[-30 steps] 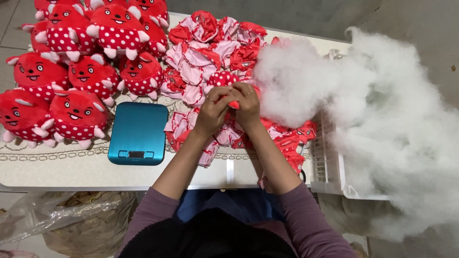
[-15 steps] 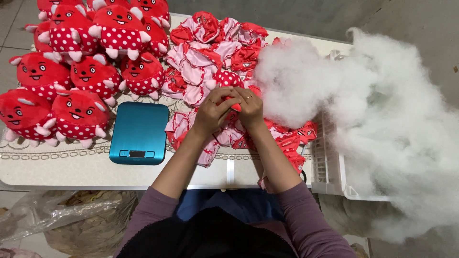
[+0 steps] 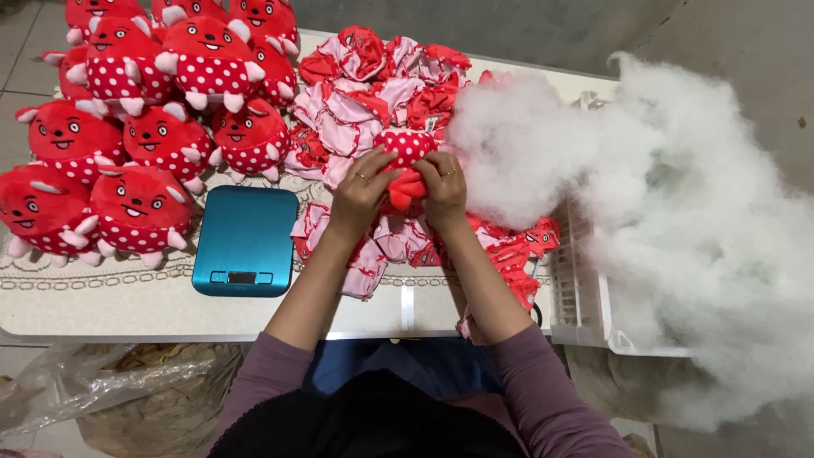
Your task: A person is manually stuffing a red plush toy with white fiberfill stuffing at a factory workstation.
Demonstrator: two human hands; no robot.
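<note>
My left hand (image 3: 360, 193) and my right hand (image 3: 443, 190) both grip one limp red plush toy skin with white dots (image 3: 405, 161), held over a heap of unstuffed red and pink toy skins (image 3: 373, 97) on the table. A big mound of white stuffing fibre (image 3: 670, 220) lies just right of my right hand. Both forearms wear purple sleeves.
Several stuffed red dotted plush toys (image 3: 140, 127) fill the table's left side. A teal kitchen scale (image 3: 246, 240) sits left of my left arm. A white plastic basket (image 3: 581, 288) stands at the table's right edge. A plastic bag (image 3: 110, 390) lies on the floor below.
Both hands have kept working the same toy skin at the same spot, shifting it slightly; its dotted end now shows above my fingers.
</note>
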